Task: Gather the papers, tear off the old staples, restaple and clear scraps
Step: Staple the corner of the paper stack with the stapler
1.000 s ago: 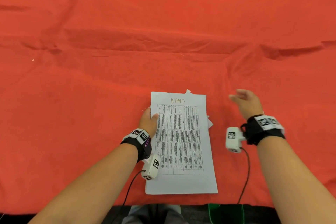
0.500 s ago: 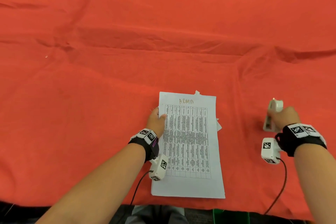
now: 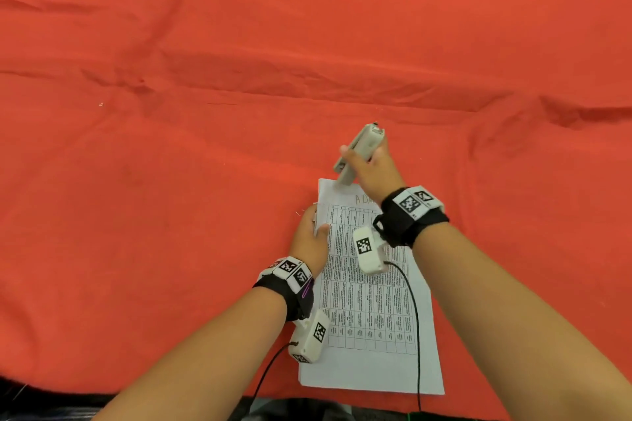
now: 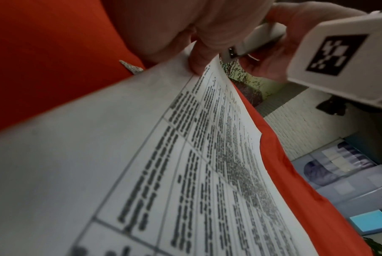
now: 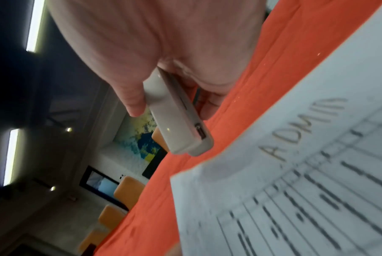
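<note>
A stack of white papers (image 3: 369,318) with a printed table and the handwritten word ADMIN lies on the red cloth (image 3: 171,181) near the front edge. My left hand (image 3: 313,232) pinches the stack's left edge near the top, thumb on the top sheet (image 4: 142,155), and lifts that edge slightly. My right hand (image 3: 371,169) grips a small white stapler (image 3: 357,154), its front end hovering just above the papers' top left corner. From the right wrist, the stapler (image 5: 179,121) sits just beyond the corner of the sheet (image 5: 295,190).
A small paper scrap (image 4: 131,67) lies on the cloth beside the stack's left edge. A tiny white speck (image 3: 101,104) sits far left on the cloth. Wrist-camera cables trail over the papers and the front edge. Orange chairs (image 5: 120,199) stand beyond the table.
My right hand picked up the stapler to the right of the papers and carried it left to the stack's top left corner. The left hand kept holding the left edge.
</note>
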`<move>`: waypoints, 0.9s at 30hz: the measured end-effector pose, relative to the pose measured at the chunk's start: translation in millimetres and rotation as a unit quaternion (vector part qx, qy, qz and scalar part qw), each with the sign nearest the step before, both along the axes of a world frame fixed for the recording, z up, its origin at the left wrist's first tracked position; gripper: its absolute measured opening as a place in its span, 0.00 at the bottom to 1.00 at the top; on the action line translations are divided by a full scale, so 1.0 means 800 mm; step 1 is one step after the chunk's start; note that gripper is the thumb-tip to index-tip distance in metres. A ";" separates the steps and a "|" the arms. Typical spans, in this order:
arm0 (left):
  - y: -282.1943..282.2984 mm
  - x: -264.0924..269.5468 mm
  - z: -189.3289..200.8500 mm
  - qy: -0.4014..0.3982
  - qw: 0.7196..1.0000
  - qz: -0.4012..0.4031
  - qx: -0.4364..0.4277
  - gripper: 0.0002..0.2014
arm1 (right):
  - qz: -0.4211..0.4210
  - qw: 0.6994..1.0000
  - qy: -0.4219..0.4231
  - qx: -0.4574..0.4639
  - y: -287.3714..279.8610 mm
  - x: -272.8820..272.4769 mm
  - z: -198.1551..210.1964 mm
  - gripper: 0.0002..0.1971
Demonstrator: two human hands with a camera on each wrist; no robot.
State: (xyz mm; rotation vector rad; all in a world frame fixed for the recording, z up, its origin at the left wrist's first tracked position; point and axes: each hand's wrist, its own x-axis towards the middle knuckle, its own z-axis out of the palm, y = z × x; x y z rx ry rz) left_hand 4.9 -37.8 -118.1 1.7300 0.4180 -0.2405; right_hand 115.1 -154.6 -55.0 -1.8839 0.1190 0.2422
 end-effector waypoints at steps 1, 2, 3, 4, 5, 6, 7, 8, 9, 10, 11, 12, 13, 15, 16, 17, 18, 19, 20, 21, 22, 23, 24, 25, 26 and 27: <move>0.000 0.000 -0.001 -0.003 1.000 -0.002 0.000 0.17 | 0.011 1.000 0.000 -0.017 0.006 -0.001 -0.007 0.27; 0.001 0.000 -0.003 -0.005 1.000 -0.003 0.000 0.18 | 0.019 1.000 -0.001 -0.022 0.011 -0.004 -0.011 0.28; 0.001 0.000 -0.005 -0.005 1.000 -0.005 0.000 0.19 | 0.022 1.000 -0.001 -0.020 0.013 -0.004 -0.015 0.27; 0.001 0.000 -0.008 -0.003 1.000 -0.007 0.003 0.20 | 0.021 1.000 0.002 -0.019 0.014 -0.004 -0.018 0.27; 0.002 0.000 -0.009 0.000 1.000 -0.011 0.002 0.21 | 0.020 1.000 0.004 -0.016 0.015 -0.004 -0.020 0.26; 0.002 0.000 -0.014 0.005 1.000 -0.012 0.000 0.22 | 0.019 1.000 0.010 -0.014 0.015 -0.004 -0.021 0.25; 0.003 0.000 -0.016 0.008 1.000 -0.011 -0.005 0.22 | 0.017 1.000 0.014 -0.009 0.016 -0.002 -0.024 0.25; 0.003 0.000 -0.018 0.009 1.000 -0.010 -0.008 0.22 | 0.016 1.000 0.018 -0.002 0.017 0.000 -0.025 0.25; 0.004 0.000 -0.018 0.008 1.000 -0.011 -0.007 0.22 | 0.015 1.000 0.023 0.005 0.018 0.002 -0.025 0.25; 0.004 0.000 -0.018 0.004 1.000 -0.012 -0.003 0.22 | 0.013 0.999 0.029 0.012 0.021 0.005 -0.024 0.24; 0.005 -0.001 -0.018 0.002 1.000 -0.013 0.001 0.22 | 0.009 0.999 0.035 0.015 0.023 0.008 -0.024 0.22; 0.005 -0.001 -0.019 0.000 1.000 -0.013 0.003 0.22 | 0.008 0.999 0.040 0.016 0.025 0.011 -0.022 0.19; 0.005 -0.001 -0.019 -0.001 1.000 -0.013 0.002 0.23 | 0.008 0.999 0.040 0.015 0.026 0.014 -0.021 0.15; 0.005 -0.002 -0.022 -0.004 1.000 -0.013 -0.001 0.23 | 0.005 0.999 0.041 0.013 0.029 0.021 -0.020 0.12; 0.005 -0.002 -0.026 -0.009 1.000 -0.013 -0.002 0.23 | 0.001 0.999 0.047 0.014 0.031 0.024 -0.020 0.11; 0.004 -0.002 -0.026 -0.011 1.000 -0.014 -0.004 0.23 | -0.004 0.998 0.055 0.013 0.033 0.027 -0.020 0.12; 0.004 -0.002 -0.029 -0.014 1.000 -0.013 -0.003 0.23 | -0.008 0.998 0.062 0.010 0.036 0.030 -0.020 0.13; 0.004 -0.002 -0.031 -0.015 1.000 -0.013 -0.002 0.23 | -0.013 0.997 0.070 0.006 0.037 0.033 -0.020 0.13; 0.004 -0.002 -0.032 -0.019 1.000 -0.013 -0.003 0.22 | -0.016 0.997 0.077 0.001 0.039 0.035 -0.019 0.14; 0.003 -0.002 -0.033 -0.023 1.000 -0.012 -0.005 0.22 | -0.014 0.996 0.084 -0.003 0.040 0.037 -0.019 0.14; 0.003 -0.002 -0.036 -0.024 1.000 -0.012 -0.005 0.22 | -0.010 0.995 0.094 -0.010 0.042 0.039 -0.020 0.14; 0.003 -0.003 -0.036 -0.022 1.000 -0.014 -0.006 0.23 | -0.005 0.995 0.103 -0.017 0.043 0.039 -0.021 0.14; 0.003 -0.002 -0.039 -0.022 1.000 -0.014 -0.009 0.23 | -0.003 0.994 0.109 -0.024 0.044 0.039 -0.022 0.14; 0.003 -0.001 -0.040 -0.019 1.000 -0.016 -0.012 0.23 | -0.003 0.993 0.110 -0.030 0.044 0.040 -0.023 0.15; 0.003 -0.001 -0.041 -0.019 1.000 -0.018 -0.015 0.23 | -0.004 0.993 0.110 -0.034 0.045 0.039 -0.023 0.15; 0.002 -0.001 -0.041 -0.018 0.999 -0.022 -0.015 0.22 | -0.006 0.993 0.110 -0.034 0.046 0.039 -0.023 0.16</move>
